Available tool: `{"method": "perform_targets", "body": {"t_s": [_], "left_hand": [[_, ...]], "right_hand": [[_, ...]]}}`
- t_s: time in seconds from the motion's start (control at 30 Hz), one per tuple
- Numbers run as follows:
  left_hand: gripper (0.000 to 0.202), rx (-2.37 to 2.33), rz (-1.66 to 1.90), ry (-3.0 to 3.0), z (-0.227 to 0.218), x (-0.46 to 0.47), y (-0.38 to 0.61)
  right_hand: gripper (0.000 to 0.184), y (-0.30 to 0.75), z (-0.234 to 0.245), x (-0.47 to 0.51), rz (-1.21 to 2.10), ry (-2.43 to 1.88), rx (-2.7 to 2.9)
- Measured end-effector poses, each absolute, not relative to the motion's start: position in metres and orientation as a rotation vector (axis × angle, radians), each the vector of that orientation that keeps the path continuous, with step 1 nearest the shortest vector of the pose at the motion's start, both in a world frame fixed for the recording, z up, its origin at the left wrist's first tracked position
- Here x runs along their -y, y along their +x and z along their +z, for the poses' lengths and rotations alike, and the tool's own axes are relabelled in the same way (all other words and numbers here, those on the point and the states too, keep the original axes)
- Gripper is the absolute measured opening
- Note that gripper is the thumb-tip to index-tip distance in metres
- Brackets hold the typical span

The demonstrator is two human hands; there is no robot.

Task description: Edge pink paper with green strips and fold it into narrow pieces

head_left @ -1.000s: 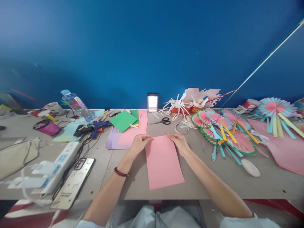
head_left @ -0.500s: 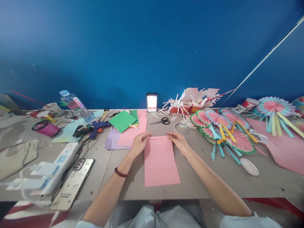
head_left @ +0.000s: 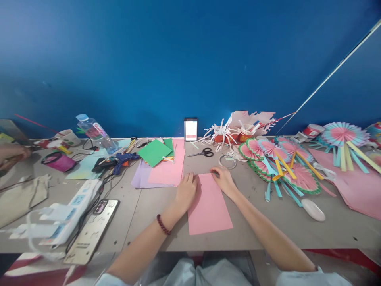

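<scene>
A pink sheet of paper (head_left: 210, 210) lies flat on the table in front of me, its far edge between my two hands. My left hand (head_left: 187, 191) rests palm down over the sheet's far left corner, fingers bent and close together against the paper; the fingertips are partly hidden. At the far right corner, my right hand (head_left: 224, 180) has its thumb and fingers drawn together on the paper's edge. Just beyond the hands are black-handled scissors (head_left: 205, 152) and a roll of tape (head_left: 227, 161).
Green sheets (head_left: 154, 152) lie on pink and purple paper at left. Further left are a blue glue gun (head_left: 122, 159), a bottle (head_left: 98, 135), a power strip (head_left: 80, 202) and a phone (head_left: 92, 230). Pleated paper fans (head_left: 300, 174) spread at right. Another person's hand (head_left: 13, 155) shows at far left.
The narrow folded strip along the sheet's far edge no longer shows, and the sheet sits slightly further right. My left hand has turned palm down onto its left side. Another person's hand has appeared at far left.
</scene>
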State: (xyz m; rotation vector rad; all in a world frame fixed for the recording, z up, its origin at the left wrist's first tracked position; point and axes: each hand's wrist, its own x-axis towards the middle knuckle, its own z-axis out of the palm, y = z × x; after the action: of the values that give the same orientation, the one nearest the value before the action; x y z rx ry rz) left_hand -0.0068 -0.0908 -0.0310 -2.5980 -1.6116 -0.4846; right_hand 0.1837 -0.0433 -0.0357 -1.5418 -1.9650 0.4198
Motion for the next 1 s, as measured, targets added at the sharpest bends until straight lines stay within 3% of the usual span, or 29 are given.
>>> {"method": "perform_targets", "body": {"t_s": [0.27,0.47,1.0], "left_hand": [[0.037,1.647,-0.364,-2.484,-0.034,0.101,0.004],[0.044,1.637,-0.432,-2.471,-0.033,0.104,0.007],[0.045,1.761,-0.359,-2.495,-0.032,0.104,0.01]], "right_hand": [[0.035,0.165,-0.02,0.072,-0.008,-1.589,2.479],[0.043,0.147,-0.012,0.092,-0.161,-1.688,2.544],[0.042,0.149,-0.026,0.091,-0.164,-1.748,2.478]]}}
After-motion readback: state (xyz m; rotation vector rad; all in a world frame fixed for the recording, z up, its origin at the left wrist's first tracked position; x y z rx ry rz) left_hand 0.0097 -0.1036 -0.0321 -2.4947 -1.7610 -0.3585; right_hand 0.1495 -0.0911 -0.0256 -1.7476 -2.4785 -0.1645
